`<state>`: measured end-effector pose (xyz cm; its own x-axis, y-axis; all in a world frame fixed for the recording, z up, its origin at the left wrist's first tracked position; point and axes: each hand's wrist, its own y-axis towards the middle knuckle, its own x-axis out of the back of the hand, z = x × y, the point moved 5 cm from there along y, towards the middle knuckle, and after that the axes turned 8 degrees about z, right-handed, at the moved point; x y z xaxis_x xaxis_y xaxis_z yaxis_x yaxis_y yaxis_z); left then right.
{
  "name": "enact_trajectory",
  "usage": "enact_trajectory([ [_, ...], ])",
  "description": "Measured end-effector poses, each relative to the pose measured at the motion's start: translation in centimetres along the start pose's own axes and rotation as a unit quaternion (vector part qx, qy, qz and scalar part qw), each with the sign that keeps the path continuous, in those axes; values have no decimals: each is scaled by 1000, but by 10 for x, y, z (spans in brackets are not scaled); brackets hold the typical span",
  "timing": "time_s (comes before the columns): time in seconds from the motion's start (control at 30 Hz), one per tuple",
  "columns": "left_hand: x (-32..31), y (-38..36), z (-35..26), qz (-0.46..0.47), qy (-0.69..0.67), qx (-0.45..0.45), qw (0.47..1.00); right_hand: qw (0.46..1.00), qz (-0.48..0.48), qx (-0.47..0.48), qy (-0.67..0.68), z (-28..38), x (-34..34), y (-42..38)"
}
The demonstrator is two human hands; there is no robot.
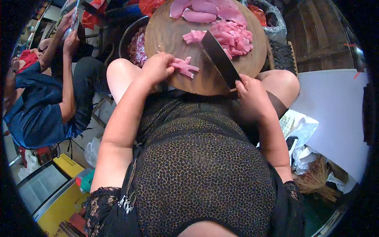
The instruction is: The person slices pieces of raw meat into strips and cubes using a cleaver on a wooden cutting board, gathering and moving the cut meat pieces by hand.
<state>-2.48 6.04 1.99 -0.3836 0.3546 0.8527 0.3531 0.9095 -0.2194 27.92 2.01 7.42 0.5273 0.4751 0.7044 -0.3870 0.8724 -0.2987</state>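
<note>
My left hand (157, 67) is closed around several strips of raw pink meat (184, 67), whose ends stick out to the right over the round wooden chopping board (166, 29). In my right hand (252, 94) is the handle of a cleaver (219, 59). Its dark broad blade slants up and left across the board. Beyond the blade lies a heap of cut meat strips (233, 37), with a smaller bunch at its left. Larger uncut pieces of meat (200, 15) rest at the board's far edge.
A metal bowl (125, 41) of chopped pinkish pieces stands left of the board, partly hidden by it. At the left sits another person (39, 106), holding a shiny blade-like object. Plastic bags (272, 17) are behind the board; a white surface (329, 114) is at right.
</note>
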Motion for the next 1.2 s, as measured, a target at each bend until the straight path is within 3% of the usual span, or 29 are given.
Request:
enact_trajectory([
  [0.07, 1, 1, 6, -28, 5, -1, 1000, 1000, -9, -3, -13, -1, -2, 0],
  [0.13, -4, 4, 27, -16, -242, 106, 964, 1000, -13, -6, -8, -2, -5, 0],
  [0.17, -11, 9, 38, -1, -331, 111, 937, 1000, -14, -7, -10, -1, -5, -1],
  [0.2, -9, 12, 37, -1, -332, 110, 937, 1000, -14, -11, -13, -1, -6, -1],
  [0.27, -3, 17, 33, -46, -513, 59, 855, 1000, -13, -14, -16, 3, -7, -1],
  [0.4, 2, 23, 25, -60, -570, 38, 818, 999, -24, -24, -32, 12, -5, -3],
  [0.53, 2, 33, 25, -31, -537, 40, 842, 999, -18, -30, -18, 18, -6, -2],
  [0.6, 5, 39, 10, -61, -297, -130, 944, 999, -13, -35, -18, 16, -8, 0],
  [0.67, -6, 44, 14, -44, -280, -138, 949, 999, -12, -40, -19, 17, -9, 1],
  [0.73, 1, 41, 13, -100, -255, -61, 960, 999, -11, -41, -26, 20, -7, 0],
  [0.8, 5, 40, 12, -108, -246, -43, 962, 999, -11, -43, -30, 20, -7, -2],
  [0.9, 3, 35, -5, -111, -32, -140, 983, 998, -9, -47, -39, 20, -9, 0],
  [1.0, -1, 45, -12, -60, 32, -76, 995, 998, -7, -52, -44, 18, -11, -1],
  [1.13, 2, 50, -10, -73, 1, -55, 996, 999, -15, -37, -26, 15, -11, -1],
  [1.2, 15, 47, -5, -154, -177, -20, 972, 999, -10, -24, -25, 17, -9, -3],
])
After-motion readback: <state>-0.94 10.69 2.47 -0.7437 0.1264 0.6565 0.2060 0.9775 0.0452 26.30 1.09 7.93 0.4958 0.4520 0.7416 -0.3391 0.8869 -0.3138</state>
